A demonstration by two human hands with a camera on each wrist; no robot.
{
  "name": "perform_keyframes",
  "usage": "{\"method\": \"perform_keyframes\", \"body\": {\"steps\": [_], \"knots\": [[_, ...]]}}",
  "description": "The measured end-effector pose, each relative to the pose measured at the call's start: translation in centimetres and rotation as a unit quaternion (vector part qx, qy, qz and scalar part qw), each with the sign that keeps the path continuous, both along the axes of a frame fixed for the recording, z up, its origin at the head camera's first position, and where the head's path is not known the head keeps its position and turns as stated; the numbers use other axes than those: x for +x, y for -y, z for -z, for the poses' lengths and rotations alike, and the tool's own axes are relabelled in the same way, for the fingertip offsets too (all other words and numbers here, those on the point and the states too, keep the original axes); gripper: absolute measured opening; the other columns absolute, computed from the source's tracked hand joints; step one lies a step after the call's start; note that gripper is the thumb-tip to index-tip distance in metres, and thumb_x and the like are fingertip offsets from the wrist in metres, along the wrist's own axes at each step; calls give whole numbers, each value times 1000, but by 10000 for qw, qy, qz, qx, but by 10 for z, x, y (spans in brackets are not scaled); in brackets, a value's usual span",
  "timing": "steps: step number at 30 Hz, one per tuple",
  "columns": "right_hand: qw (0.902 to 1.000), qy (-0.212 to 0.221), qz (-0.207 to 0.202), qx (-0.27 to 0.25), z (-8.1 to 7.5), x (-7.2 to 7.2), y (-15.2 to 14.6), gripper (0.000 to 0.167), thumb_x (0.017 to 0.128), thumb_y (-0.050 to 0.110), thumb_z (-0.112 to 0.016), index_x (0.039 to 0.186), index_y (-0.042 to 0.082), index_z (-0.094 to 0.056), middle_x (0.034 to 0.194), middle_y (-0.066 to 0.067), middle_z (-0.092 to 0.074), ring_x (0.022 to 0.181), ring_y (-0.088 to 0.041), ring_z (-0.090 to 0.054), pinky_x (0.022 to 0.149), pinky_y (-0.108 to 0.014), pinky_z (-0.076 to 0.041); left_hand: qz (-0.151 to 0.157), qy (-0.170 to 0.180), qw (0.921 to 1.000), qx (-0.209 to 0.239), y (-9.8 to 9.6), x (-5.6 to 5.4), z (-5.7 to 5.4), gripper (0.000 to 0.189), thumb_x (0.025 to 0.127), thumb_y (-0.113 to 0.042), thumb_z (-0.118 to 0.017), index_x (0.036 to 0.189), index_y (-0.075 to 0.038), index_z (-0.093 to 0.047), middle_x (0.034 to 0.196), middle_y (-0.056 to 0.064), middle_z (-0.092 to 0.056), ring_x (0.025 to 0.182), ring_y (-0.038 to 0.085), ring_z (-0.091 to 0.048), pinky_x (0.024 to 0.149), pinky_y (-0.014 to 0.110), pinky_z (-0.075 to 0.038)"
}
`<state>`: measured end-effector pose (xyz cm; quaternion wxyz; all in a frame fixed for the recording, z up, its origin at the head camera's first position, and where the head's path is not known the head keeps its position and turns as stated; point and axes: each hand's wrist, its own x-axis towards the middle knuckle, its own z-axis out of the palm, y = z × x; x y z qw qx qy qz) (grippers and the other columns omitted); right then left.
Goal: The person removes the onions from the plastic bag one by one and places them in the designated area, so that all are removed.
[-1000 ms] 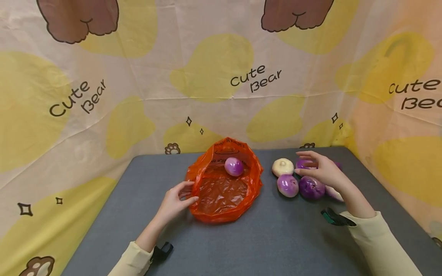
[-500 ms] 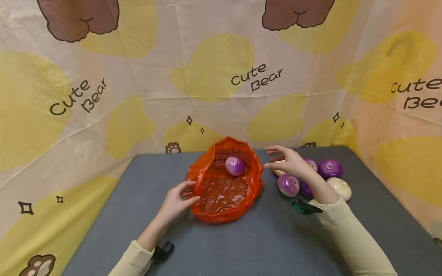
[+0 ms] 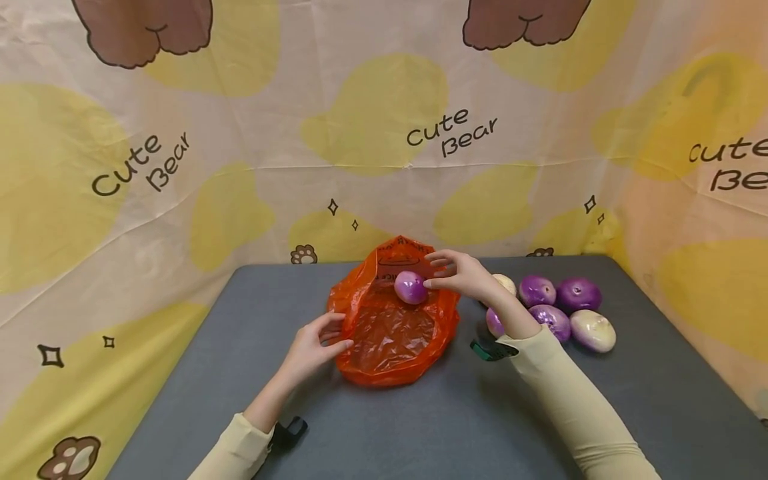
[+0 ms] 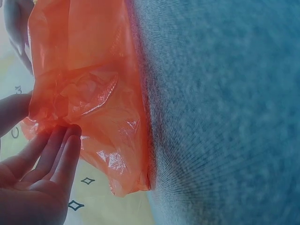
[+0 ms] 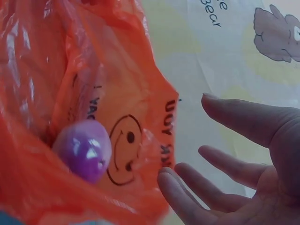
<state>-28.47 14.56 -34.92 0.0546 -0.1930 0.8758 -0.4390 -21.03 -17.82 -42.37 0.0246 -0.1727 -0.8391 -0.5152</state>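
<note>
An orange plastic bag (image 3: 393,333) stands with its mouth wide towards me. Inside it, near the back wall, a glossy purple onion-like vegetable (image 3: 411,287) shows. My left hand (image 3: 312,343) holds the bag's left rim, the thumb at the mouth and the fingers on the outer side. Over the bag's right upper rim reaches my right hand (image 3: 459,273), fingers spread and nothing held. In the right wrist view a gap shows between that hand (image 5: 234,173) and the purple vegetable (image 5: 84,150) in the bag.
Several purple and cream vegetables (image 3: 579,294) lie grouped right of the bag, partly behind the right forearm. The grey table (image 3: 198,393) meets a patterned cloth backdrop (image 3: 372,120) at the back and sides.
My right hand has moved left from above the grouped vegetables to the bag's right rim, with nothing in it. The left hand and the bag have stayed in place.
</note>
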Motion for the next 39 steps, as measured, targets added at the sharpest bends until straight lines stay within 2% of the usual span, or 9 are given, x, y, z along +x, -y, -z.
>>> {"method": "perform_keyframes", "body": {"steps": [4,8,15,24,28,34,39], "knots": [[9999,27,-17,109,5,-9,14,58,83,27,-73,134,11,-50,133,-18,-54,116,-36,-58,93,-47,-52,24,22,10000,-60,-3,9,-14,44,81,-2,-72,121,5,-56,118,24,-61,104,38,-63,91,52,-50],[9996,57,33,291,8,-15,26,60,84,25,-72,135,7,-48,132,-21,-54,115,-36,-58,91,-45,-53,10,40,10000,-85,-4,11,-19,43,81,-1,-72,121,5,-56,118,24,-61,104,38,-63,92,52,-50],[9975,-17,366,612,16,-22,37,60,83,25,-73,135,5,-49,129,-21,-56,115,-35,-57,92,-45,-52,-10,58,10000,-76,-4,10,-17,44,80,-2,-73,120,4,-57,118,24,-61,104,38,-64,91,51,-50],[9965,372,571,475,28,-34,42,62,83,24,-73,136,5,-47,131,-20,-55,115,-35,-56,88,-41,-55,5,29,10000,-71,-4,8,-15,43,80,-2,-73,120,6,-57,117,24,-61,103,38,-64,91,51,-50],[9963,414,602,457,31,-36,45,64,84,24,-72,137,4,-44,132,-20,-54,118,-35,-54,92,-43,-52,2,78,9999,-77,-4,10,-16,44,80,-2,-73,120,5,-57,118,24,-61,104,37,-63,92,51,-50],[9937,300,809,713,39,-40,48,68,83,27,-72,138,2,-41,130,-20,-55,119,-35,-52,99,-46,-47,-6,155,9998,-98,-5,12,-19,43,81,-2,-72,120,5,-56,118,24,-61,104,37,-63,92,51,-50],[9932,337,778,791,48,-43,48,67,85,25,-71,138,-1,-40,131,-21,-52,121,-36,-50,101,-46,-44,14,88,9999,-90,-4,10,-16,43,80,-1,-72,120,6,-56,117,25,-61,104,37,-63,91,51,-51]]}}
